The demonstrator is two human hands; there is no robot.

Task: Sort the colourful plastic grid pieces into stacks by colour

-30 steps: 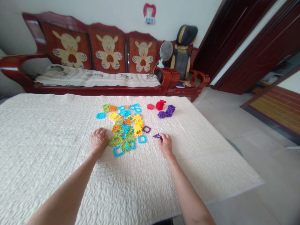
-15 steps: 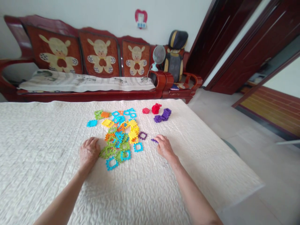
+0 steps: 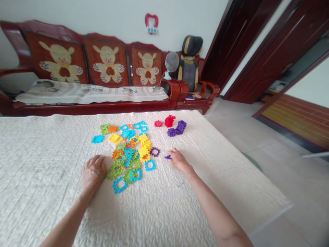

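My right hand [image 3: 178, 160] pinches a small purple interlocking plastic piece [image 3: 168, 157] just above or on the quilted cloth. To its left lies a hollow purple square piece [image 3: 155, 152]. My left hand [image 3: 95, 168] rests on the cloth with fingers curled, close against the green pieces [image 3: 116, 170] at the pile's left edge; whatever is under its fingers is hidden. The mixed pile also has yellow pieces [image 3: 144, 151], orange pieces [image 3: 117, 154] and blue frame pieces [image 3: 119, 185]. Beyond my right hand stand a purple group [image 3: 177, 128] and a red stack [image 3: 170, 121], with a flat red piece [image 3: 158, 124] beside it.
A white quilted cloth [image 3: 51, 178] covers the surface, whose edge [image 3: 246, 159] runs down the right side. Behind it is a wooden sofa [image 3: 102, 107] with bear-patterned cushions. A small fan [image 3: 171, 62] stands near the sofa's right arm.
The view has shifted slightly, so the pile appears a little lower and further left. My right hand still pinches the purple piece, and my left hand stays beside the pile.
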